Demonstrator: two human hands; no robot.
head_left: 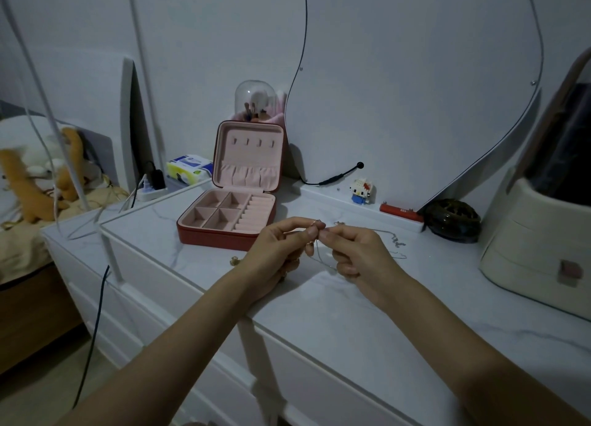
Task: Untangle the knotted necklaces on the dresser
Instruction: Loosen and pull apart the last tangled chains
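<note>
Both hands, left hand [281,250] and right hand [358,253], pinch thin, glinting necklaces [323,253] just before the open pink-lined jewellery box [230,214].

Red jewellery box [224,224] on white marbled top, lid upright, pink lining; base shows 4 square compartments and a ring-roll section; lid has 4 small hooks above a gathered pocket. Behind it: clear dome [255,98] over cosmetic brushes. Left of box: wipes packet [189,168], blue, white and yellow, beside a power strip [150,191] with a black plug in it. On the rear ledge: small block-built figure [362,189], red bow, blue body; a red bar-shaped item [401,212] to its right. Dark round openwork object [452,220] just right of that. Cream drawer unit [540,243] at far right. Stuffed toys [41,176] on bed, far left.
</note>
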